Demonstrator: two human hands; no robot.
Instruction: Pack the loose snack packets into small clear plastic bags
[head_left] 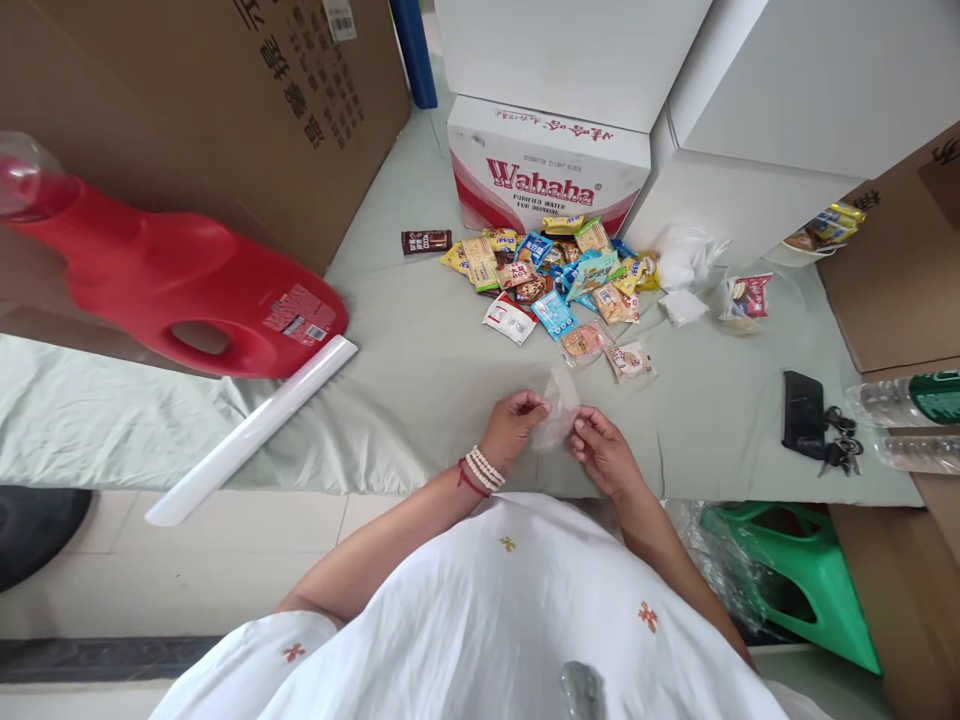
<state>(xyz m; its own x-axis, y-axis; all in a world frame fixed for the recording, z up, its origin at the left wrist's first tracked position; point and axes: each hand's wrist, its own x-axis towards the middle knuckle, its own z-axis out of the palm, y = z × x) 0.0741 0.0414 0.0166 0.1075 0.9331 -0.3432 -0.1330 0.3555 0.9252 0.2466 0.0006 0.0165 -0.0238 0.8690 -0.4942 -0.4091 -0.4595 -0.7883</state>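
My left hand (512, 424) and my right hand (601, 448) together hold a small clear plastic bag (559, 412) just above a pale green cloth (420, 380). Each hand pinches one side of the bag. A bead bracelet and a red string sit on my left wrist. Beyond the hands lies a heap of wrapped snacks (551, 275), with two round cakes in clear wrappers (607, 350) nearest to me.
A red detergent jug (172, 280) and a white flat strip (255, 425) lie at the left. A Wahaha carton (547, 165) stands behind the snacks. A black phone with keys (810, 415), water bottles (907, 400) and a green plastic stool (795, 580) are at the right.
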